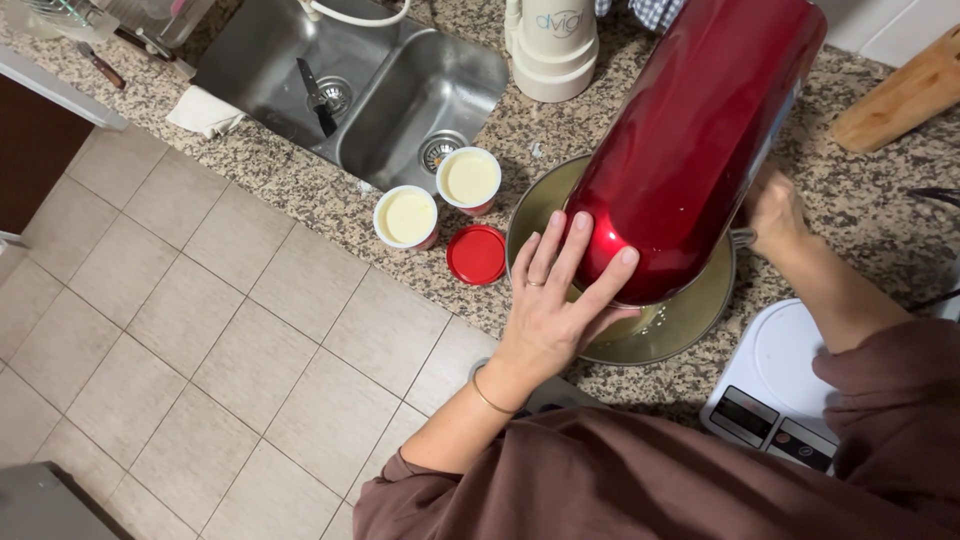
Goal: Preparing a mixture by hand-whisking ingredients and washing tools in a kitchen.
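- Speckled granite countertop [300,190] runs above a beige tiled floor [200,330], with a double steel sink [400,110] set into its far edge.
- Your left hand [555,310] lies flat and spread against the rounded front of the red stand mixer head [690,130]; the fingers are open and pressing, not wrapped round anything.
- Your right hand [775,210] reaches behind the mixer head on its far side; you cannot tell from this view whether it is closed on something there.
- That mixer head hangs tilted over the metal mixing bowl [690,320], which stands near the front edge of the countertop with a pale mixture in its bottom.
- Judge the head heavy, rigid and glossy, so likely slippery under a flat palm; a broad hold on the front curve with support at the back looks the safest grip.
- Two round white tubs [406,216] of cream-coloured filling stand open between the sink and the bowl, with a round red lid [476,254] just beside them, nearer the front edge.
- One tall white cylindrical appliance [552,45] with pale lettering stands at the back edge beside the sink.
- White kitchen scales [775,385] sit at the front edge to your right; a wooden block [905,95] rests at the far right corner.
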